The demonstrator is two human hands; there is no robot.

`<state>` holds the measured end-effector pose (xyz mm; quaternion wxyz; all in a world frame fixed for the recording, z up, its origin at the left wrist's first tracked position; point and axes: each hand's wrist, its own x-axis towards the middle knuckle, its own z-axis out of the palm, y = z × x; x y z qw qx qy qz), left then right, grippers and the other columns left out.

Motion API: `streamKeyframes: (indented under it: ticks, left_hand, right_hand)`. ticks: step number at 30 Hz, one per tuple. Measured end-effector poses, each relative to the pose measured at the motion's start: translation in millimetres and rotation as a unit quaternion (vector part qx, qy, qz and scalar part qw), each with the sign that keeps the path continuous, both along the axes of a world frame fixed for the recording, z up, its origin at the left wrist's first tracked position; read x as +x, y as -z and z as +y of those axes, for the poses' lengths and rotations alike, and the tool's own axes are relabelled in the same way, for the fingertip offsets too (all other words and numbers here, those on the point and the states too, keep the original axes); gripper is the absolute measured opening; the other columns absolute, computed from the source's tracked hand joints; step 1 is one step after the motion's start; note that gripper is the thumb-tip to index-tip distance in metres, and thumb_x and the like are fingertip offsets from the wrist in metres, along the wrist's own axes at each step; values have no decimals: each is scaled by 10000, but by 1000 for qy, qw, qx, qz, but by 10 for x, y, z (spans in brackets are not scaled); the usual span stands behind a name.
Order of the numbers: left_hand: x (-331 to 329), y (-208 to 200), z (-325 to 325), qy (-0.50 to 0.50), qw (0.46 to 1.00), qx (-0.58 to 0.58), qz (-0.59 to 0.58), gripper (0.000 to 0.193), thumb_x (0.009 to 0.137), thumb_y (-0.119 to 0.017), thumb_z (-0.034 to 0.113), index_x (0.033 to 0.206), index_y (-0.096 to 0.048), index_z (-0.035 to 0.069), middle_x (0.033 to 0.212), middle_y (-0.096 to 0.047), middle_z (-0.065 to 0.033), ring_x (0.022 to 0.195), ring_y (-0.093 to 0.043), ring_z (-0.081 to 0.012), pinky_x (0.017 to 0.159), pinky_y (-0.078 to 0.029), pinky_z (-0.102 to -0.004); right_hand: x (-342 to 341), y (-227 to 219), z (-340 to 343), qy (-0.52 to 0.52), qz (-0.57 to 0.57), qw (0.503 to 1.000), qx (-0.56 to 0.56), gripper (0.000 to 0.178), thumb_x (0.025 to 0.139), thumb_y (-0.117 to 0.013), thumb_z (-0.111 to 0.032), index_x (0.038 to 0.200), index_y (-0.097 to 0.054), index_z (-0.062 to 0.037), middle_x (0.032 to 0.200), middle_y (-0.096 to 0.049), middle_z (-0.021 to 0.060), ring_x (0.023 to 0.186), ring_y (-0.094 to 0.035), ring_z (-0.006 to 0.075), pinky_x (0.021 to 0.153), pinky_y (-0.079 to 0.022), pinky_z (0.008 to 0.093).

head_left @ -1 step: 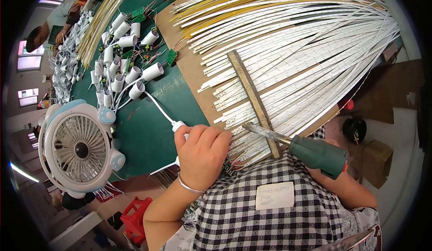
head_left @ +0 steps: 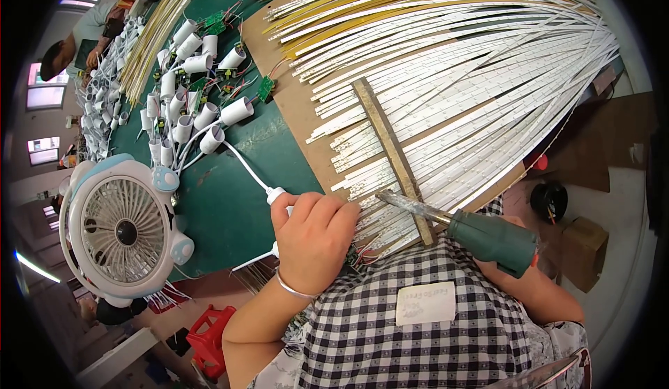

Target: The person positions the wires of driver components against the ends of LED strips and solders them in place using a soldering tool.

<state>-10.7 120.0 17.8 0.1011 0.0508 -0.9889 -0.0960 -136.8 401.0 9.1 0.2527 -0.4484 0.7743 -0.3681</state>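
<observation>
My left hand (head_left: pixel 313 239) is closed, palm down, at the near edge of the strips. From between its thumb and fingers pokes a white plastic cap (head_left: pixel 277 194) with a white cord running from it; the rest of what it grips is hidden. My right hand (head_left: pixel 514 222), mostly covered by the handle, grips a soldering iron (head_left: pixel 493 242) with a green handle. The iron's broad, worn tip reaches left over a brass-coloured bar (head_left: pixel 387 148) toward the strip ends. That bar lies across many thin white LED strips (head_left: pixel 474 117). Wires and a small circuit board (head_left: pixel 352 255) show beside my left hand.
White cylindrical housings (head_left: pixel 197 64) with cords and green circuit boards (head_left: pixel 265 88) crowd the green tabletop (head_left: pixel 258 155). A white-and-blue fan (head_left: pixel 125 232) stands at the left. Another person (head_left: pixel 87 37) is at the far left. A red container (head_left: pixel 210 340) is below the table.
</observation>
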Motion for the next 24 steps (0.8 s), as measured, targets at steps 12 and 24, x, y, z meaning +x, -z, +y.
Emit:
streamKeyframes:
  ticks: [12,24]
  left_hand:
    - [-74,67,-34,-21,998,61,-16,159,679,-677,53,778,-576,124,763,-571,10,749,-538,-188,775,-327,-361]
    - [-51,70,-50,-12,994,104,-15,141,687,-697,70,781,-606,121,755,-565,6,737,-530,-191,756,-338,-354]
  right_hand:
    - [1,-46,-49,16,1,1000,2,374,687,-710,-88,1049,-636,-32,1063,-627,126,990,-594,286,865,-476,362]
    - [-7,-25,-50,13,18,1000,5,376,686,-706,-89,1052,-639,-34,1061,-630,122,994,-590,290,865,-474,371]
